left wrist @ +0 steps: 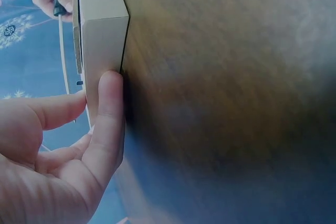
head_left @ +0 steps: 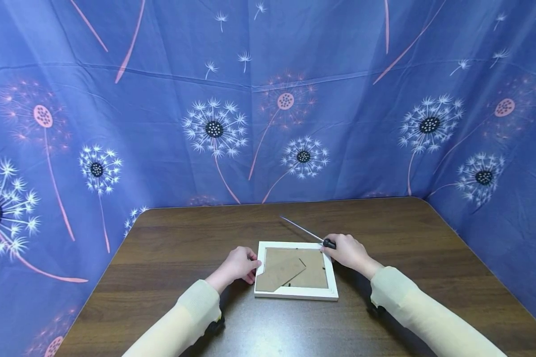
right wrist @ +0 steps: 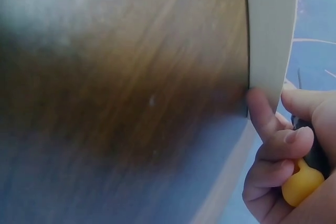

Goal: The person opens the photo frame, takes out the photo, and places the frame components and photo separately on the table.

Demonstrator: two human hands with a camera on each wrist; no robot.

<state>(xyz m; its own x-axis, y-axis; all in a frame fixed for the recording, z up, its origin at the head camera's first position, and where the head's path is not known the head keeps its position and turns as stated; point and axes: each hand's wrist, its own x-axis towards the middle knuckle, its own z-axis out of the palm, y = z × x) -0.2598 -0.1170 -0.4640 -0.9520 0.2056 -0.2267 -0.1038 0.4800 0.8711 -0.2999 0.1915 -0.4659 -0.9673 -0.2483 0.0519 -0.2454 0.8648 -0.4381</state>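
Observation:
A white picture frame [head_left: 297, 293] lies back side up on the table. Its brown backing board [head_left: 314, 270] shows, with a slanted stand flap [head_left: 274, 276] and small dark tabs at the inner edges. The left hand [head_left: 240, 264] pinches the frame's left side, thumb on top and a finger along the outer wall. At the far right corner, the right hand [head_left: 348, 252] holds a screwdriver [head_left: 329, 243] by its black and yellow handle [right wrist: 303, 187]. That hand's thumb and index finger also touch the frame's right side. The screwdriver's long shaft points to the far left, beyond the frame.
The brown wooden table [head_left: 169, 248] carries the frame near its middle. A blue cloth [head_left: 161, 148] printed with dandelions hangs behind and beside the table.

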